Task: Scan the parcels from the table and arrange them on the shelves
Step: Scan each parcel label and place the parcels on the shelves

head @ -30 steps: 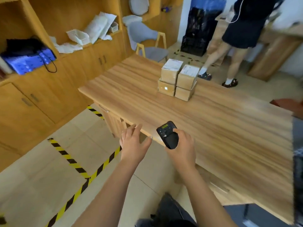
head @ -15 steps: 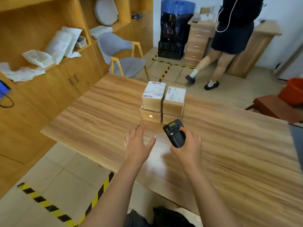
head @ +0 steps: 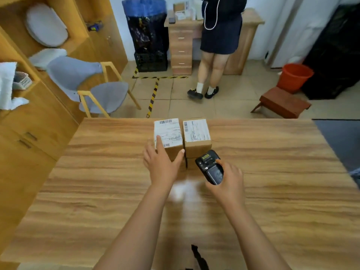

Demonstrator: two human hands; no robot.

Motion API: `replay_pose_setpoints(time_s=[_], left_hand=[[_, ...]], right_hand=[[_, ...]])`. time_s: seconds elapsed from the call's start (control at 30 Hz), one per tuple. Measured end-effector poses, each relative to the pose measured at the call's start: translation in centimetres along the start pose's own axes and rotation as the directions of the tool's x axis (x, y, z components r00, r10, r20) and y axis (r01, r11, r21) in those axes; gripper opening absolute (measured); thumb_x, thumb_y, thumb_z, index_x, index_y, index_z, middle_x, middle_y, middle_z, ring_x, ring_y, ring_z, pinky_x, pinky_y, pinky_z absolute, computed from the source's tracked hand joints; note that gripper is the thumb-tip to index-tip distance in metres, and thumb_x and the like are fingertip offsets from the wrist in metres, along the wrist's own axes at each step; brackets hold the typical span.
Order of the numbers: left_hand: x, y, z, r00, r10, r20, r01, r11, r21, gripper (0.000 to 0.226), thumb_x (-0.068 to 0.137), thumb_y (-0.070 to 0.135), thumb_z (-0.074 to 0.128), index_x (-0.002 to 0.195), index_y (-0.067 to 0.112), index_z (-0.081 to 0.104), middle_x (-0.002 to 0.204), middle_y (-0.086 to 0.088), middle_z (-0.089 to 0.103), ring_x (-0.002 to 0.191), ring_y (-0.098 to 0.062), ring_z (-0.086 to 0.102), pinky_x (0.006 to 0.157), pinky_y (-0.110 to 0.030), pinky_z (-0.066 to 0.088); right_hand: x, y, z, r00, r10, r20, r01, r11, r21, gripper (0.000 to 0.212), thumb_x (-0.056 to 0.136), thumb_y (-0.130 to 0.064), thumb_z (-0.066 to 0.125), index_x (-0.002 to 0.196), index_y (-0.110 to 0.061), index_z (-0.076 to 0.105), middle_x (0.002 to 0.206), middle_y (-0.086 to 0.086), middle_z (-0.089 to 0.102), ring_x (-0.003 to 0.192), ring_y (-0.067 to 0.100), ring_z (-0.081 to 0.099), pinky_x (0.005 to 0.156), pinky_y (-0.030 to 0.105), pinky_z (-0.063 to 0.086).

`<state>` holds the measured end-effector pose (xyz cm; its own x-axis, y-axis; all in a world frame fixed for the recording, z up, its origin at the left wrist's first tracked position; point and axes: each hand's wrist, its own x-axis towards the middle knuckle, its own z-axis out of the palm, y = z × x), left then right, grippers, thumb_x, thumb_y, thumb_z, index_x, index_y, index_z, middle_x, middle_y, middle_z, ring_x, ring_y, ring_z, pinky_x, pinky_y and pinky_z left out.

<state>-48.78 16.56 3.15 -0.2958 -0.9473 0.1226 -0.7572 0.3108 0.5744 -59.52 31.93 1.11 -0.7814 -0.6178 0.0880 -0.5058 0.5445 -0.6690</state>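
Flat, open left hand on the left box mostly hides the lower boxes, right hand grips the scanner just beside them.

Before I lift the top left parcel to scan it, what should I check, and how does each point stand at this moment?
1. Left hand touches the top left parcel: ok, fingers rest on its top.
2. Firm grip on it: not ok, the fingers are straight.
3. Scanner held in right hand: ok.
4. Barcode facing up: ok.
5. Scanner aimed at the barcode: cannot tell.
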Motion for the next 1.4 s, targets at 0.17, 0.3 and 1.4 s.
replay_pose_setpoints(time_s=[0.17,0.3,1.4], left_hand=[[3.9,0.0,1.1,0.991,0.056,0.119,-0.060,0.998,0.029,0.100,0.077,0.074,0.054,0.152,0.019,0.018,0.157,-0.015,0.009,0.143,-0.034,0.008,0.114,-0.050,0.012],[4.8,-0.6,1.3,0.977,0.045,0.209,-0.041,0.999,-0.024,0.101,0.077,0.071,0.058,0.152,0.018,0.017,0.157,-0.017,0.007,0.142,-0.035,0.008,0.114,-0.048,0.017],[-9.7,-12.4,-11.8,0.683,0.535,0.498,-0.729,0.547,0.412,0.120,0.050,0.049,0.082,0.149,0.006,0.030,0.152,-0.016,0.033,0.132,-0.036,0.038,0.104,-0.047,0.037]], right_hand=[[-0.8,-1.0,1.7,0.993,0.066,-0.101,-0.072,0.996,-0.049,0.073,0.053,-0.023,0.081,0.122,-0.017,0.059,0.116,0.000,0.061,0.104,0.025,0.052,0.078,0.020,0.026],[-2.4,-2.0,2.6,0.978,0.121,-0.172,-0.132,0.990,-0.055,0.072,0.056,-0.021,0.081,0.124,-0.018,0.058,0.116,-0.002,0.060,0.105,0.022,0.050,0.083,0.023,0.033],[-11.1,-5.3,-4.7,0.793,-0.497,0.353,0.604,0.557,-0.570,0.058,0.065,-0.003,0.074,0.119,-0.017,0.056,0.113,0.003,0.057,0.100,0.027,0.051,0.067,0.034,0.043]])
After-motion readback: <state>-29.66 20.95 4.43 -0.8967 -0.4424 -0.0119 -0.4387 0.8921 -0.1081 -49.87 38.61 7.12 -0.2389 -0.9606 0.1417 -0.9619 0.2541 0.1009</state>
